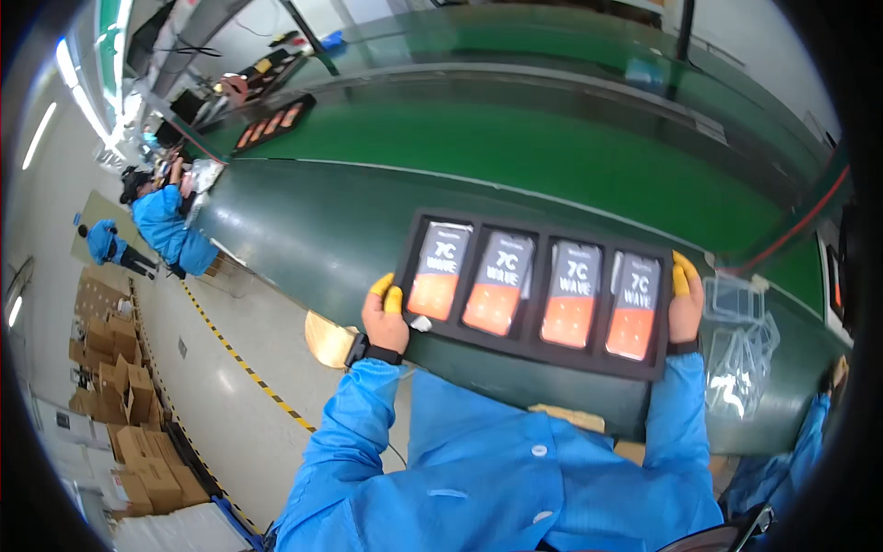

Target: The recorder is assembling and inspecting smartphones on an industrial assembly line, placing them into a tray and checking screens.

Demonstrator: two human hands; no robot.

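A black tray (552,357) is held level above the green work surface, one hand at each end. Several smartphones (570,294) lie side by side in its compartments, their fronts dark on top and orange below. My left hand (386,322), with yellow finger cots, grips the tray's left end near a small white piece (420,324) at its lower corner. My right hand (683,299), also with yellow on its fingers, closes on the right end. Both thumbs or fingertips rest at the rim; the fingers underneath are partly hidden.
Clear plastic boxes (733,299) and clear plastic bags (736,368) lie right of the tray. A green conveyor belt (515,152) runs beyond, carrying another phone tray (274,124) at far left. A co-worker's arm (814,428) is at right; a seated person (170,221) works at left.
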